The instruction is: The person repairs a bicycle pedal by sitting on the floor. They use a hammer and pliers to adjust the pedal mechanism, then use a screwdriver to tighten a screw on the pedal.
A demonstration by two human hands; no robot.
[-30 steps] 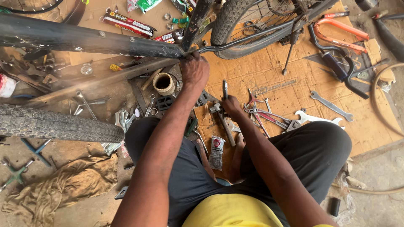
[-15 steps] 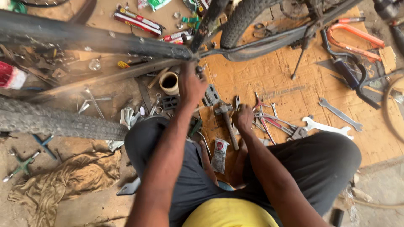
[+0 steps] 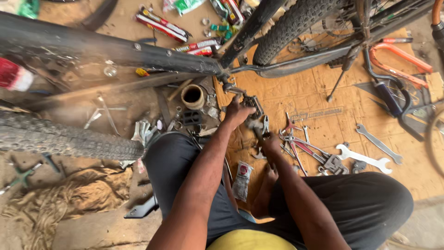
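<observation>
1. The left hand (image 3: pixel 238 112) is closed on a dark pedal (image 3: pixel 252 103) at the bicycle's crank, fingers curled around its near edge, just below the black frame tube (image 3: pixel 111 46).
2. The right hand (image 3: pixel 273 146) sits lower and nearer the body, its fingers wrapped on a metal tool (image 3: pixel 257 127) whose head reaches up toward the pedal, close beside the left hand.
3. Both hands work over a sheet of brown cardboard (image 3: pixel 319 92) on the ground.
4. On the cardboard to the right lie pliers (image 3: pixel 300 146) and 2 open-ended spanners (image 3: pixel 365 159).
5. A knobby tyre (image 3: pixel 69 139) lies at left; a round tin (image 3: pixel 193 96) stands near the crank.
</observation>
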